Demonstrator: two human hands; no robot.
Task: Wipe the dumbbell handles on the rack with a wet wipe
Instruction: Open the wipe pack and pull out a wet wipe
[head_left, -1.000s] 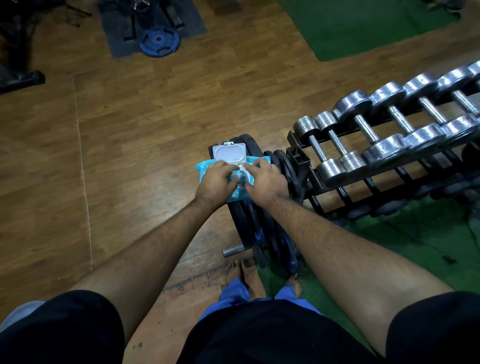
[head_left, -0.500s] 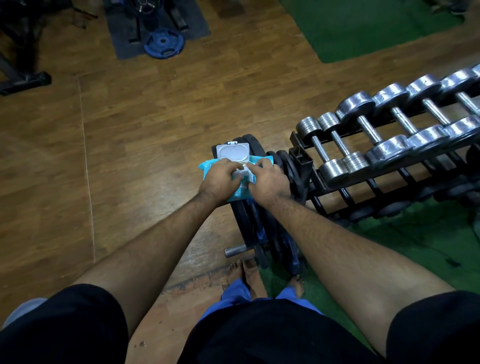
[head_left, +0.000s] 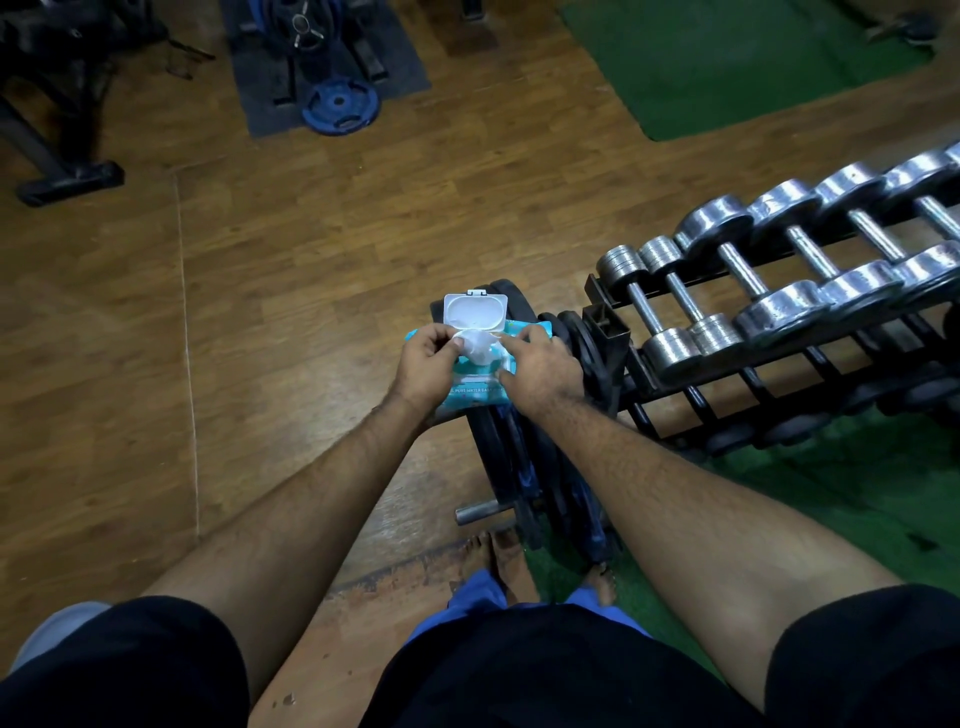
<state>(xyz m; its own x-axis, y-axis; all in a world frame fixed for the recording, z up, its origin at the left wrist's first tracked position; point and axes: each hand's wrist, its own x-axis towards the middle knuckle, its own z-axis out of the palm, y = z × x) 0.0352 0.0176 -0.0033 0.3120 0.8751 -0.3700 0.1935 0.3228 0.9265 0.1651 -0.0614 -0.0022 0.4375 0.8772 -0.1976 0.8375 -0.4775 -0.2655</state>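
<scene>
From the head view, your left hand (head_left: 427, 364) pinched a wet wipe (head_left: 477, 345) half out of the open pack (head_left: 475, 391), which lay on stacked weight plates (head_left: 519, 467). Your right hand (head_left: 540, 366) pressed the pack with straightish fingers. The dumbbell handles (head_left: 740, 270) on the rack (head_left: 605, 332) sat untouched to your right; all wiping remained.

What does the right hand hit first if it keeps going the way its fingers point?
Probably the wipe sticking out of the pack: the right hand points left toward it, with the left hand just beyond. Depth is unclear.
</scene>
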